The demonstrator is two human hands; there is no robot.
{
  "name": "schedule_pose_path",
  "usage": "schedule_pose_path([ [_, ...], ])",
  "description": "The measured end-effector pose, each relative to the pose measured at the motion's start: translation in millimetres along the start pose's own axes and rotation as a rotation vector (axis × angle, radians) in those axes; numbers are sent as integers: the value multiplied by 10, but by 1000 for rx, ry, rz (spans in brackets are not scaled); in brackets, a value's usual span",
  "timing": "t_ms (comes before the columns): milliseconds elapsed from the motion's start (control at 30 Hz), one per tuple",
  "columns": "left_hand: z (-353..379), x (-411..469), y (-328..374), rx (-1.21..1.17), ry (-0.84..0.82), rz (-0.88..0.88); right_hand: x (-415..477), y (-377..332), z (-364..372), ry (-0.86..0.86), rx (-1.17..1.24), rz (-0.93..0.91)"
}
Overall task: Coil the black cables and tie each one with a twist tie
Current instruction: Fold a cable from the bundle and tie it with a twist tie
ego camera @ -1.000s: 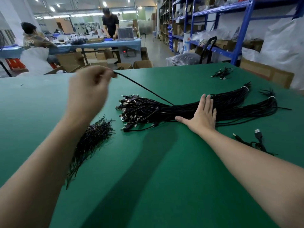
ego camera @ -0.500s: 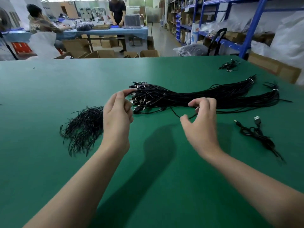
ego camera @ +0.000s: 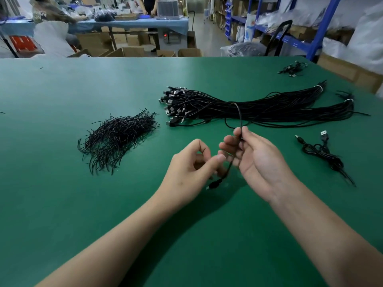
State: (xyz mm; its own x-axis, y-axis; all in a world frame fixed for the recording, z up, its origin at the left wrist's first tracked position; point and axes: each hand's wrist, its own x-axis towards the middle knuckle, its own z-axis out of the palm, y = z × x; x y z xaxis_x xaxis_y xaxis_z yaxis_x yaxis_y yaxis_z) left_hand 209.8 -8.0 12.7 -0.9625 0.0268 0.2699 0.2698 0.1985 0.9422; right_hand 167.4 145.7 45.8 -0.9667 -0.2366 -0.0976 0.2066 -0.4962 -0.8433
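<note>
The fingers [ego camera: 229, 141] and thumb of my right hand [ego camera: 257, 160] pinch one black cable [ego camera: 240, 119]. Its plug [ego camera: 213, 184] hangs low over the green table [ego camera: 103, 204], and the other end arcs back into the cable bundle [ego camera: 259, 106] beyond. My left hand [ego camera: 186, 166] is curled just beside it; I can't tell whether it touches the cable. Twist ties [ego camera: 120, 133] lie heaped to the left.

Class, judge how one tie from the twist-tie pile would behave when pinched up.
Probably very light: the twist ties are thin, short strands. Likely they hold a bend rather than flop, as many lie kinked. Neighbours may snag and lift too, since the strands cross in a heap.
</note>
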Motion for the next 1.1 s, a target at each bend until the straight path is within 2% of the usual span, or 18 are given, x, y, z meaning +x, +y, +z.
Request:
schedule_pose_path([
  [67,-8,24,-48,105,79,64,-45,10,-37,-5,35,37],
  [167,-56,58,-62,408,183,314,-133,71,-42,-126,29,127],
  [267,-123,130,-40,700,145,573,-200,134,-4,-286,-57,220],
  [333,-155,148,9,805,105,656,-225,128,2,-359,-80,252],
  [533,-319,162,89,920,26,648,-238,67,-74,-419,-113,383],
  [600,-369,181,79,870,27,600,-227,59,-102,-469,-186,433],
  [700,-447,199,19,736,116,535,-202,24,-161,-547,-333,453],
  [867,-456,211,-78,644,157,540,-197,12,-186,-604,-364,458],
  [1000,-425,206,-114,623,161,488,-214,-110,-141,-629,-178,355],
  [1100,-303,154,-92,615,66,447,-194,-352,-79,-595,16,214],
])
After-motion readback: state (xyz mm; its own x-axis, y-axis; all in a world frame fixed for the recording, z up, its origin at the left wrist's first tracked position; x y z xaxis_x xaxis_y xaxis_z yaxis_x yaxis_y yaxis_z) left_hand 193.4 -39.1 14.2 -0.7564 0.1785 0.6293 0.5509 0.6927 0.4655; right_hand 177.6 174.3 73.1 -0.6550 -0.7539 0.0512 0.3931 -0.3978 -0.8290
